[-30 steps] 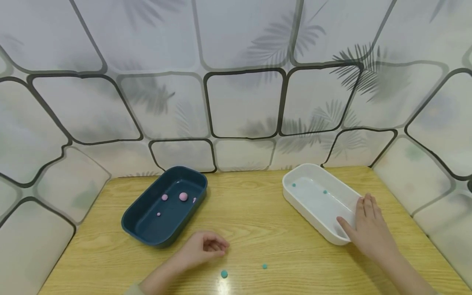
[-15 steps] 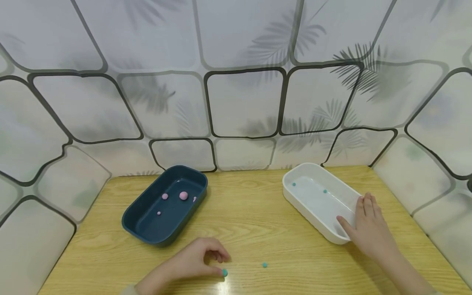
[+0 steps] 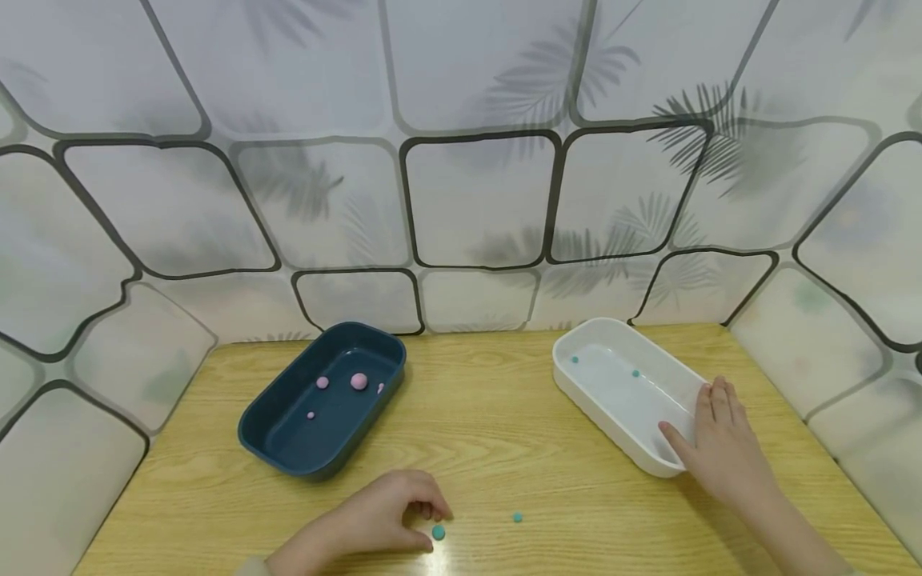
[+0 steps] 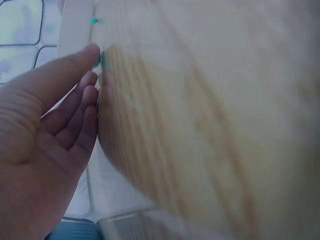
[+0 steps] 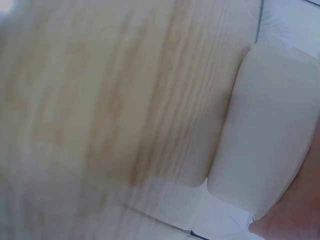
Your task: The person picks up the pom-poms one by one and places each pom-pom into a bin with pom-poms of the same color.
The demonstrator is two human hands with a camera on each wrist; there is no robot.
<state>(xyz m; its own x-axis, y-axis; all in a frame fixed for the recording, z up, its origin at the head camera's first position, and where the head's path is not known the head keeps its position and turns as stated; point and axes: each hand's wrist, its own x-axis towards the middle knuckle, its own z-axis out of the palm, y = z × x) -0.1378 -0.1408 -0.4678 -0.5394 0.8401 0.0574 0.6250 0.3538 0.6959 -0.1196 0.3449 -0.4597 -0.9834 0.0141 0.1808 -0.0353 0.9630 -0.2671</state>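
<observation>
My left hand (image 3: 385, 512) is low over the table, thumb and fingers curved with a gap between them. A small teal ball (image 3: 438, 532) lies on the wood in that gap; in the left wrist view the thumb (image 4: 75, 65) partly hides the ball (image 4: 98, 60). A smaller teal ball (image 3: 517, 518) lies farther right. My right hand (image 3: 727, 448) rests with straight fingers on the near right rim of a white tray (image 3: 612, 424), its thumb reaching over the inside. Two tiny teal balls (image 3: 635, 374) lie in this tray.
A dark blue tray (image 3: 288, 448) stands at the left on the wooden table (image 3: 475, 400), holding several pink balls (image 3: 358, 382) of different sizes. Behind and at both sides rise pale patterned walls (image 3: 475, 200).
My left hand has come down and nearer me, its thumb passing in front of the larger teal ball and now lying just on its near side. The right hand stays on the white tray.
</observation>
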